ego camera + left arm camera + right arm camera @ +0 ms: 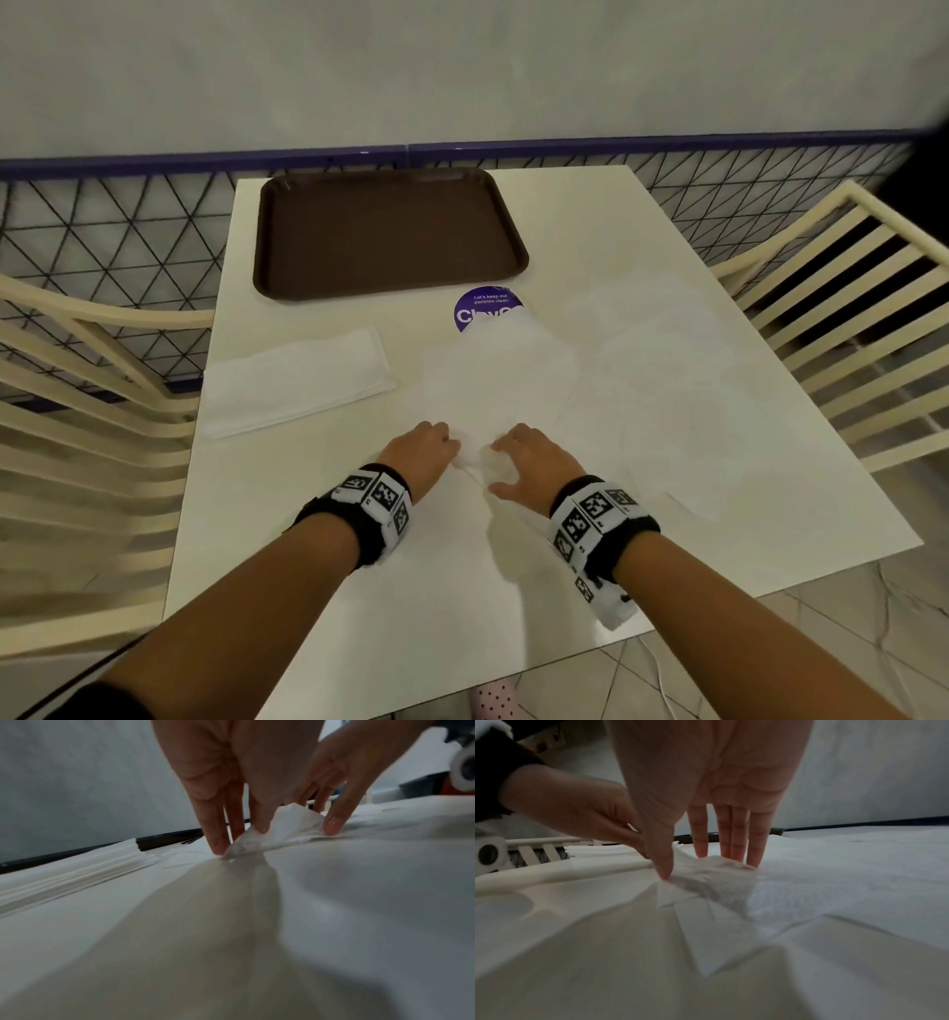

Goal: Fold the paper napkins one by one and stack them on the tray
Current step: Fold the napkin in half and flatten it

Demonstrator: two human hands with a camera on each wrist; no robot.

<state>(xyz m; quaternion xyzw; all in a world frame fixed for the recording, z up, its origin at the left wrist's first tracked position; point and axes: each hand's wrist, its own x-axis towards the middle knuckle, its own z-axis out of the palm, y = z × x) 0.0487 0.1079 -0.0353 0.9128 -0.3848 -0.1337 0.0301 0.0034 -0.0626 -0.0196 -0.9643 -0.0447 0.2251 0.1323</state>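
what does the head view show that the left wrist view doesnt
Only the head view shows the brown tray, bare of napkins, the purple sticker, the chairs at both sides and the loose napkins spread to the right.

Only the left wrist view shows the fingertips pinching a raised napkin corner.

Both show the left hand, the right hand, the napkin pile and the table.
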